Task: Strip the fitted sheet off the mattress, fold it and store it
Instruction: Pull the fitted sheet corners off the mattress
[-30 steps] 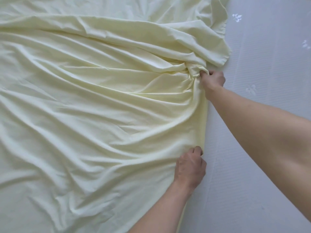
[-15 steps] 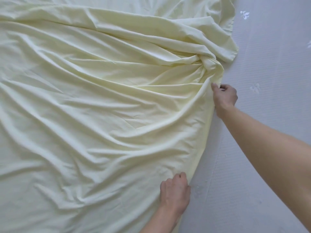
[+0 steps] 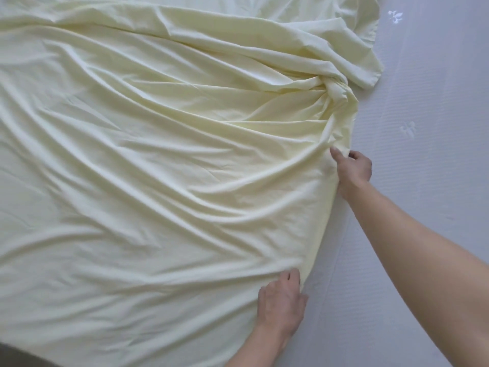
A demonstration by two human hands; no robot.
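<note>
Fitted sheet (image 3: pixel 158 181), pale yellow, lying rumpled on mattress (image 3: pixel 423 207); left hand (image 3: pixel 281 300) and right hand (image 3: pixel 353 169) both gripping its edge.

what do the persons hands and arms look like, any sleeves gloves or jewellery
Both arms are bare as far as the frame shows: no sleeve reaches the forearms. The left hand and the right hand wear no gloves, and no ring, watch or bracelet shows on the parts in view. The nails that show look short and unpainted. The right forearm fills much of the lower right corner.
</note>
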